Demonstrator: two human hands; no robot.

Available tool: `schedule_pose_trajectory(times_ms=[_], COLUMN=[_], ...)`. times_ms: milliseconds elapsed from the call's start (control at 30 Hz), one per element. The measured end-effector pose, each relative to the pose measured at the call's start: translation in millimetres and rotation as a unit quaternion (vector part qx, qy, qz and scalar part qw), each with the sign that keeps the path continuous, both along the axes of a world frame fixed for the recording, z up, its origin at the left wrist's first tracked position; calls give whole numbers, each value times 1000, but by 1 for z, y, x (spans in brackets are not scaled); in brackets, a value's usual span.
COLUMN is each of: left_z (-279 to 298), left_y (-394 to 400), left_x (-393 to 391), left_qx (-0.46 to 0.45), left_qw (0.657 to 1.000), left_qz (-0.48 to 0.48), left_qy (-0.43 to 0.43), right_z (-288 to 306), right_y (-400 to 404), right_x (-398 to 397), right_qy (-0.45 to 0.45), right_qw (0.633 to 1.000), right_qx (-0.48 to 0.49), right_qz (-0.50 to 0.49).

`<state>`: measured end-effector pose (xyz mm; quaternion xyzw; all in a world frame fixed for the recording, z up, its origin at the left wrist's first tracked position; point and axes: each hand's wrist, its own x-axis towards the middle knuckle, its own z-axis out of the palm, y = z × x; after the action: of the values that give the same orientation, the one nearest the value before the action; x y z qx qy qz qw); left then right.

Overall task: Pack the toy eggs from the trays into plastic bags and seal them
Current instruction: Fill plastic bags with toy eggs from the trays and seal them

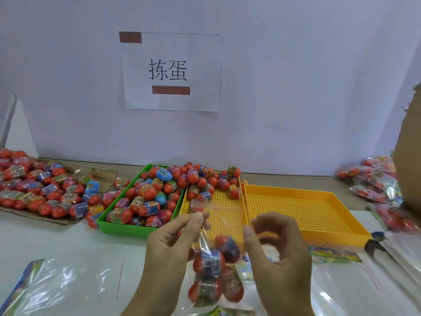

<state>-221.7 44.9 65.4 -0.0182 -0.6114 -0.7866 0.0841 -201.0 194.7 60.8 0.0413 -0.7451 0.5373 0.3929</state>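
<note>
Both hands up over the table: the left hand [169, 254] pinches the top edge of a clear bag [206, 249] with toy eggs [208, 262] hanging inside, the right hand [276, 256] has fingers curled at the opposite edge, grip blurred, with the green tray [118, 221] behind still heaped.

eggs [145, 197] in left tray [127, 226], sign [172, 71] behind

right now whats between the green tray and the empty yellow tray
In the head view, another yellow tray sits between the green tray and the empty yellow tray, eggs at its far end.
</note>
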Motion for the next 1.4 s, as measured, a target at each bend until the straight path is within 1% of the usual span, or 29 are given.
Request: schedule_pose_trajectory(times_ms=[33, 67, 133, 233, 333, 433, 500, 600, 733, 933, 1100, 1233, 1300, 1400], left_z=[0, 1, 3, 4, 5, 6, 6, 5, 4, 4, 6, 5, 4, 3], left_y=[0, 0, 1, 2, 2, 1, 0, 1, 2, 3, 3, 3, 0, -8], left_x=[2, 3, 8, 13, 13, 14, 13, 13, 14, 15, 15, 15, 14, 7], left_qx=[-27, -49, -82, -117, -123, -153, -170, -188, -200, -214, -183, -166, -135, -71], left_qw=[1000, 998, 994, 985, 979, 969, 965, 962, 962, 958, 964, 965, 971, 987], left_qz=[-3, -13, -42, -80, -108, -138, -139, -133, -115, -117, -137, -152, -145, -94], left_qy=[10, 23, 55, 99, 120, 138, 143, 147, 146, 149, 138, 137, 137, 106], right_z=[3, 4, 7, 9, 10, 11, 12, 13, 11, 8, 8, 8, 11, 18], right_y=[1, 1, 1, 1, 3, 6, 8, 11, 12, 11, 11, 11, 18, 31], right_x=[1, 2, 4, 3, 0, -1, -2, -3, -4, -3, -1, 0, -1, -6], right_qy=[58, 107, 153, 129, 94, 79, 72, 89, 116, 112, 104, 117, 124, 105], right_qw=[996, 987, 974, 968, 973, 976, 973, 963, 954, 955, 962, 966, 970, 985], right_qx=[66, 114, 169, 215, 207, 197, 209, 248, 277, 273, 252, 229, 201, 111], right_qz=[-29, -36, -22, 8, 32, 53, 66, 56, 2, -18, -31, -41, -57, -77])
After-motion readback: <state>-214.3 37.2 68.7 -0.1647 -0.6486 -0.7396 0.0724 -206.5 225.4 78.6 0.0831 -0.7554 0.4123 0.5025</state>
